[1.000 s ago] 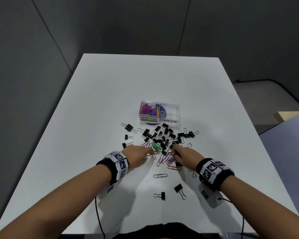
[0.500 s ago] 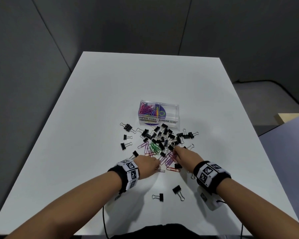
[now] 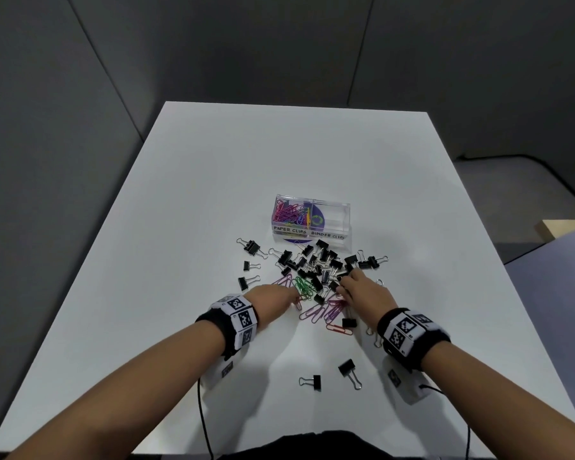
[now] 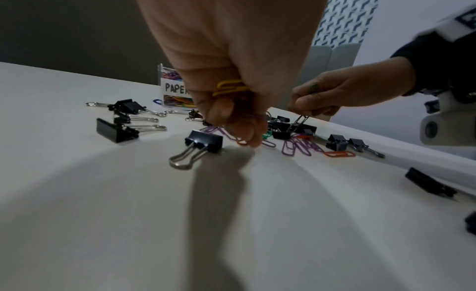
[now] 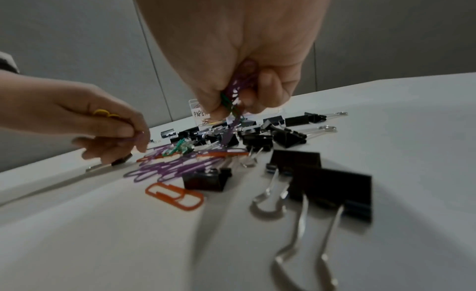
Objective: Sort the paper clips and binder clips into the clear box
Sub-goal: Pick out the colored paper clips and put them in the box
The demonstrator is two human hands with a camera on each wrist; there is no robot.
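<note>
A clear two-part box [image 3: 312, 219] labelled for paper clips and binder clips stands mid-table, with coloured paper clips in its left part. In front of it lies a heap of black binder clips [image 3: 316, 263] and coloured paper clips [image 3: 316, 308]. My left hand [image 3: 274, 298] reaches into the heap's left side and grips yellow paper clips [image 4: 229, 87] in curled fingers. My right hand [image 3: 362, 290] hovers over the heap's right side and pinches a bunch of purple and green paper clips [image 5: 235, 91].
Loose binder clips lie left of the heap [image 3: 249, 265] and near the front edge [image 3: 349, 371]. An orange paper clip [image 5: 173, 195] sits near my right wrist. The white table [image 3: 146, 293] is bordered by grey walls; cables hang from both wrists.
Both hands have shifted a little forward into the heap. The left hand moved right and picked among the paper clips; the right hand moved up toward the binder clips.
</note>
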